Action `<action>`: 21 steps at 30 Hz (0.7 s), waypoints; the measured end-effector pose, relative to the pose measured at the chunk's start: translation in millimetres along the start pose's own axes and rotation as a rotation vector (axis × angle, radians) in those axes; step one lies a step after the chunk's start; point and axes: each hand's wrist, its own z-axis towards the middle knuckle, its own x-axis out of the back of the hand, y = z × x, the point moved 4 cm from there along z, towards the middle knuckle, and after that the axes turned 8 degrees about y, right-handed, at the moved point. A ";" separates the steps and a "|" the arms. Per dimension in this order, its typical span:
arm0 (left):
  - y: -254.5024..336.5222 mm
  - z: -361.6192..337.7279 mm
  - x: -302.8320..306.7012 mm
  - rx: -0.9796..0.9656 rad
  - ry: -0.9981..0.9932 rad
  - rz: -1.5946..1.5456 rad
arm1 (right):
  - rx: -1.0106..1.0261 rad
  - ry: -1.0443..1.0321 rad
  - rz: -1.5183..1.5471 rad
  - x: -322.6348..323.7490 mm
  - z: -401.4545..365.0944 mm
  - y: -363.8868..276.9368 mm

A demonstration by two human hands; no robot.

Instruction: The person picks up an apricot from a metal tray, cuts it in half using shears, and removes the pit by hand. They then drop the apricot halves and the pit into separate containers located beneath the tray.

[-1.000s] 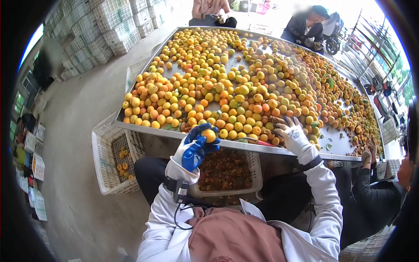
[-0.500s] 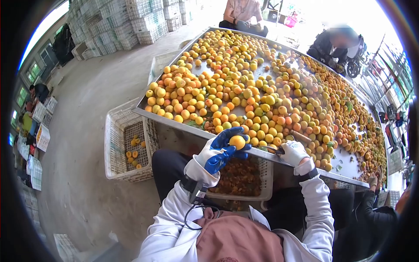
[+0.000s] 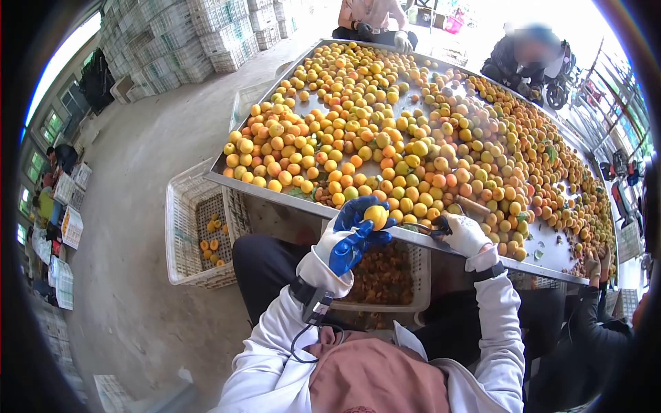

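My left hand (image 3: 354,237), in a blue-coated glove, is closed around a yellow apricot (image 3: 376,217) just over the near edge of the metal table (image 3: 275,198). In a white glove, my right hand (image 3: 464,235) grips a dark-handled tool (image 3: 439,227) whose thin metal end points left toward that fruit. The end does not visibly touch the apricot, and the tool's exact kind cannot be made out. Loose apricots (image 3: 406,204) lie spread across the tabletop just beyond both hands.
Below the table edge stands a crate (image 3: 421,279) of brownish apricot pieces. Another crate (image 3: 180,227), at left, holds several fruit. Co-workers sit at the far side (image 3: 375,17), far right (image 3: 527,65) and near right (image 3: 595,323). Stacked crates (image 3: 169,48) rise at the back left.
The tool's metal end has swung into view, pointing left toward the apricot. The apricot is turned slightly in my left hand. The far co-worker's gloved hand has moved.
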 end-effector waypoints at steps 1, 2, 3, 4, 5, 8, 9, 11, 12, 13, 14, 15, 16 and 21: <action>0.8 1.1 -3.6 -0.017 0.009 0.025 | -0.018 -0.009 0.036 2.0 1.1 -0.5; -1.3 4.0 -2.1 -0.011 0.009 0.028 | -0.012 -0.027 0.085 -0.1 2.6 3.4; -2.8 7.5 0.7 -0.026 0.000 0.059 | -0.020 -0.026 0.088 1.0 3.1 5.6; -4.4 9.6 2.4 -0.039 -0.009 0.089 | 0.013 -0.032 0.049 2.2 3.6 5.9; -6.1 9.9 4.3 -0.032 -0.011 0.090 | 0.047 -0.038 0.010 3.1 3.6 5.7; -10.7 9.5 10.1 -0.012 0.015 0.087 | 0.112 0.000 -0.045 0.2 -0.4 6.0; -9.6 6.8 10.1 -0.007 0.016 0.090 | 0.147 0.048 -0.065 0.1 -1.6 4.7; -8.4 0.4 10.5 0.128 0.035 0.022 | 0.106 0.028 -0.003 0.5 -0.9 4.9; -9.5 1.4 13.4 0.131 0.036 0.023 | 0.069 0.009 0.055 -0.1 -0.6 5.4; -11.7 3.2 17.9 0.138 0.026 0.038 | 0.068 0.008 0.057 -2.4 -2.2 6.1; -12.9 3.8 20.7 0.143 0.017 0.053 | 0.072 0.044 0.020 -3.9 -4.3 7.1; -14.4 3.4 18.8 0.144 0.020 0.055 | 0.076 0.081 -0.017 -5.0 -6.1 6.8; -15.1 3.8 15.0 0.082 0.045 0.073 | 0.076 0.081 -0.013 -6.8 -7.5 5.1; -14.0 6.8 6.7 -0.009 0.061 0.050 | -0.076 0.491 0.297 7.4 -5.9 1.5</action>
